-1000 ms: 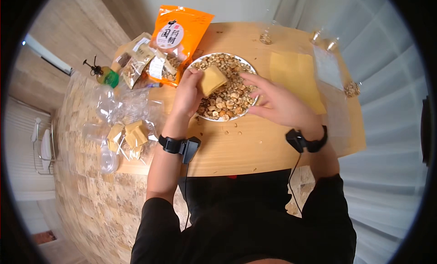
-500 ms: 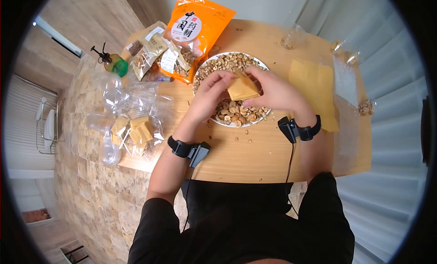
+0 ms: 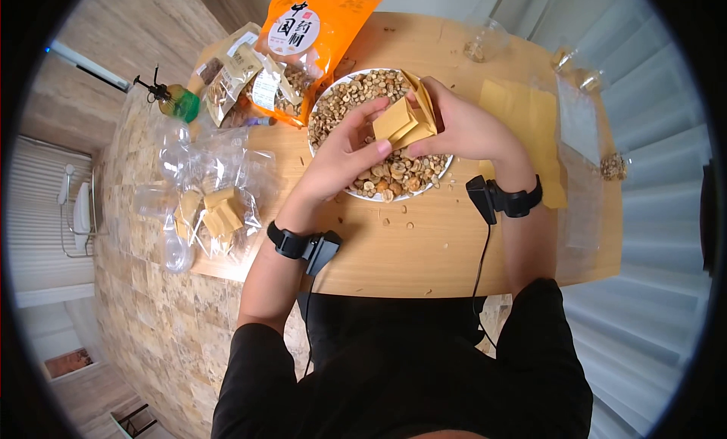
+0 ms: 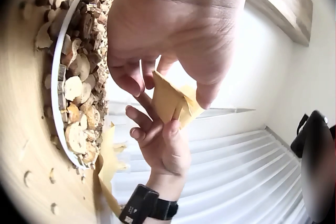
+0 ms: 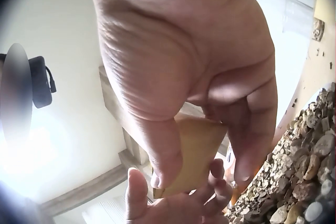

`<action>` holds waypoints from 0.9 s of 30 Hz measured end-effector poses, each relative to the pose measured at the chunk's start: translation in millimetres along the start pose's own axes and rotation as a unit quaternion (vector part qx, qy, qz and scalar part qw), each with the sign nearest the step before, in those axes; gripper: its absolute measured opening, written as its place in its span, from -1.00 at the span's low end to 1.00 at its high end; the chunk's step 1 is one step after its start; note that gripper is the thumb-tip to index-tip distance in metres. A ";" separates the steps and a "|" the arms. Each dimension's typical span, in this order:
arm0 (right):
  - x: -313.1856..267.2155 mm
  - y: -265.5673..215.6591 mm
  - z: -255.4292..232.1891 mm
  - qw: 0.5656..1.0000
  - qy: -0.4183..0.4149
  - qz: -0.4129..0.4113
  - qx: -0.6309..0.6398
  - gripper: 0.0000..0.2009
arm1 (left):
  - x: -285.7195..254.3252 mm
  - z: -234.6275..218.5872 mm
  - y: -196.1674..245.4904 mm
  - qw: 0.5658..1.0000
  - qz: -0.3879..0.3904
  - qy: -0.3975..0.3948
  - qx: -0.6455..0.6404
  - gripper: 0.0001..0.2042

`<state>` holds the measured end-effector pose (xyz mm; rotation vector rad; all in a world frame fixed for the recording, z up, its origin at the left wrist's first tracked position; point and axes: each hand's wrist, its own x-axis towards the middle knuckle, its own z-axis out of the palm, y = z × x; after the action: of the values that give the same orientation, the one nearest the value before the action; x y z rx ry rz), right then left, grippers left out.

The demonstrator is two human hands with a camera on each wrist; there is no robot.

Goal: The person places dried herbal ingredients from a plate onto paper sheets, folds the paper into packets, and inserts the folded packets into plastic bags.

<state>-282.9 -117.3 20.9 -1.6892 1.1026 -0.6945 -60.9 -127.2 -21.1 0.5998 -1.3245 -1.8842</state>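
Note:
Over the plate, a folded yellow-brown paper packet is held between both hands, its layers fanned apart on the right. The left hand pinches its near left side between thumb and fingers. On the other side, the right hand grips the upright paper layers, thumb low at the front. The right wrist view shows the packet beneath the right thumb. Below the hands, a white-rimmed plate is heaped with dried, sliced herb pieces; larger pale slices lie near its edge.
An orange pouch and smaller packs stand at the back left, beside a green spray bottle. Clear plastic with paper packets lies at the left. Yellow paper sheets and small jars are on the right.
The right hand, earlier apart from the packet, has come in and gripped it. The packet has moved right and its layers have spread, one side now standing up. The left hand still holds it.

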 end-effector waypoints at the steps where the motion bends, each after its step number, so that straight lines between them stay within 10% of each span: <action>1: 1.0 1.2 1.2 1.000 0.005 0.009 -0.026 -0.21 | 0.9 0.7 -1.3 0.999 0.008 -0.009 0.047 -0.52; 18: -4.8 1.1 -17.2 0.993 0.066 0.018 0.092 -0.46 | 5.1 -18.1 -6.3 0.973 0.112 -0.080 -0.187 -0.76; 25: -2.1 -0.8 -12.6 0.989 0.063 0.003 0.136 -0.49 | -0.2 -5.5 1.2 0.989 0.049 -0.005 0.143 -0.87; 27: 1.0 2.0 -8.4 0.990 0.053 0.008 0.127 -0.50 | 1.2 1.1 0.3 0.951 0.140 0.019 0.273 -0.87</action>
<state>-290.2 -122.0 22.1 -1.4384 1.0509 -0.8829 -62.3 -127.5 -20.4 0.6707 -1.8148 -1.2670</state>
